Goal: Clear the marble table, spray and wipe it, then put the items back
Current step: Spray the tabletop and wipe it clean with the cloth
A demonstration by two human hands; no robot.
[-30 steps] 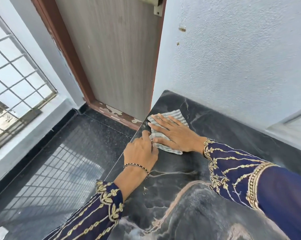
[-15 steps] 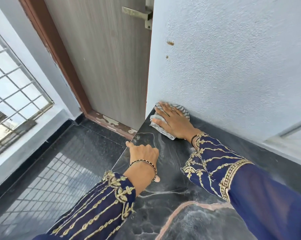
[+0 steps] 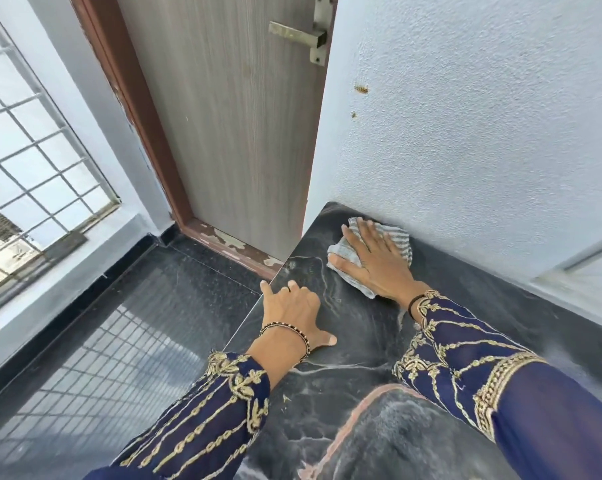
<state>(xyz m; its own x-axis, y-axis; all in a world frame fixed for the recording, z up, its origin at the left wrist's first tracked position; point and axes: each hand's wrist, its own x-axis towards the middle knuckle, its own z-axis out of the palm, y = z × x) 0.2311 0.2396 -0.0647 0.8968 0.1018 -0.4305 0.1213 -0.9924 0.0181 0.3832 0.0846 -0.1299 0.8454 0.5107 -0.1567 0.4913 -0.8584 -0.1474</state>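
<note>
Head view: right hand (image 3: 375,268) presses cloth (image 3: 398,237) flat-fingered on marble table (image 3: 344,386); left hand (image 3: 289,310) rests there, fingers (image 3: 294,289) loosely bent.

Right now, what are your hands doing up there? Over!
Right hand flat, pressing striped cloth on marble table near the wall. Left hand rests at table edge, holding nothing. Nothing seen in the cloth's way.

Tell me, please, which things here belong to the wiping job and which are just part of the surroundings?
In the job: striped cloth, pressed flat by the right hand; marble table; left hand resting at the table's edge.
Just around: door, door handle, window grille, floor.
</note>
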